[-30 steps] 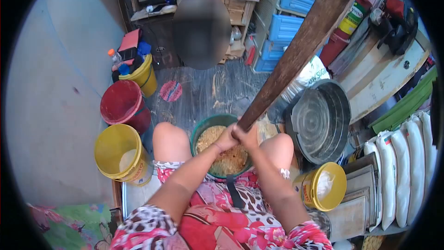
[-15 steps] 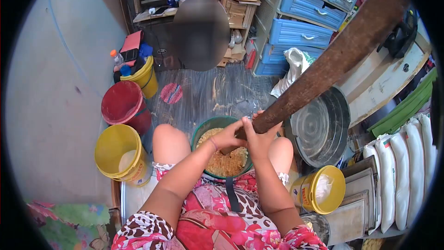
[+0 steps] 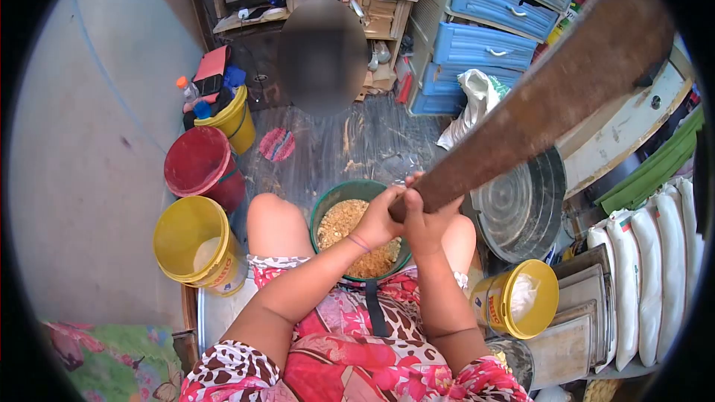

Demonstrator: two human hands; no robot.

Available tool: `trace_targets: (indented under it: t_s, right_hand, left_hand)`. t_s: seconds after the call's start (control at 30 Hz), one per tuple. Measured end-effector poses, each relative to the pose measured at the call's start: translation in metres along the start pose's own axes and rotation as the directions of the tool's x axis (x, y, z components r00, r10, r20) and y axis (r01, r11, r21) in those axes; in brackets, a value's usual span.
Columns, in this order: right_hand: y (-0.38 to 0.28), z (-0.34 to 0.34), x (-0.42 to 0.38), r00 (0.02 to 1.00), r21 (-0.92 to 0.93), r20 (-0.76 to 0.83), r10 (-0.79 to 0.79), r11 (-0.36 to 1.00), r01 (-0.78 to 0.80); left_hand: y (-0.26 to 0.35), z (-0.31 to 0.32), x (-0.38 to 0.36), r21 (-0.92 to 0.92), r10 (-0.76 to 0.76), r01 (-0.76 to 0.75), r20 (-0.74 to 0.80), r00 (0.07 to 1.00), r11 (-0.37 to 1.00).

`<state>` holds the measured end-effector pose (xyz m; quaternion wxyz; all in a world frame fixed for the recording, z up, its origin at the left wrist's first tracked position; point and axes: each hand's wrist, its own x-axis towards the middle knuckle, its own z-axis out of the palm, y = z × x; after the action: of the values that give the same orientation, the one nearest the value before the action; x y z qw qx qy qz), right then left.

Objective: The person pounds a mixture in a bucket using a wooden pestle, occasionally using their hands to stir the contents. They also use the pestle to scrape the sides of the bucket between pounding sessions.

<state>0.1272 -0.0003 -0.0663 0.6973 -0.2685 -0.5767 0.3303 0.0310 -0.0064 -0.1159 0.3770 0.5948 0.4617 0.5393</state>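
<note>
A long, thick brown wooden pestle (image 3: 536, 115) slants from the upper right down to my two hands. My left hand (image 3: 382, 219) is wrapped around it near its lower end, and my right hand (image 3: 430, 222) grips it just beside the left. The lower end shows above the green bucket (image 3: 319, 205), apart from what lies inside. Coarse yellow-brown crumbs (image 3: 344, 225) fill the bottom of that bucket, which stands between my knees. My forearms and hands hide part of the crumbs and the bucket's right side.
On the left stand a yellow bucket (image 3: 186, 283), a red bucket (image 3: 175, 171) and another yellow bucket (image 3: 238, 130). To the right are a wide black basin (image 3: 555, 208), a yellow bucket (image 3: 491, 305) with a white bag, and several white sacks (image 3: 648, 283). Blue drawers (image 3: 477, 48) stand behind.
The pestle has risen toward me; its lower end was down in the crumbs and is now above them. Both hands have stayed around it, shifting slightly.
</note>
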Motion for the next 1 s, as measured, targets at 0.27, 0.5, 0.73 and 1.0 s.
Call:
trace_targets:
  t_s: [0.27,0.5,0.73,1.0]
  right_hand:
    - [-0.176,0.016,0.146,0.902,0.251,0.324,-0.285,0.945,0.208]
    - [-0.216,0.034,0.236,0.784,-0.071,0.293,-0.548,0.805,0.59]
    - [0.106,-0.007,-0.009,0.782,-0.135,0.407,0.472,0.878,-0.46]
    - [0.032,0.003,0.031,0.992,-0.208,0.127,0.006,0.978,0.021]
  left_hand:
    - [0.211,-0.027,0.057,0.388,0.582,-0.555,0.055,0.811,0.736]
    - [0.276,-0.043,0.104,0.371,0.788,-0.737,0.022,0.616,0.565]
    - [-0.125,-0.029,-0.003,0.196,0.004,-0.02,0.085,0.996,0.98]
    - [-0.027,-0.026,0.021,0.116,-0.042,0.023,0.158,0.987,0.993]
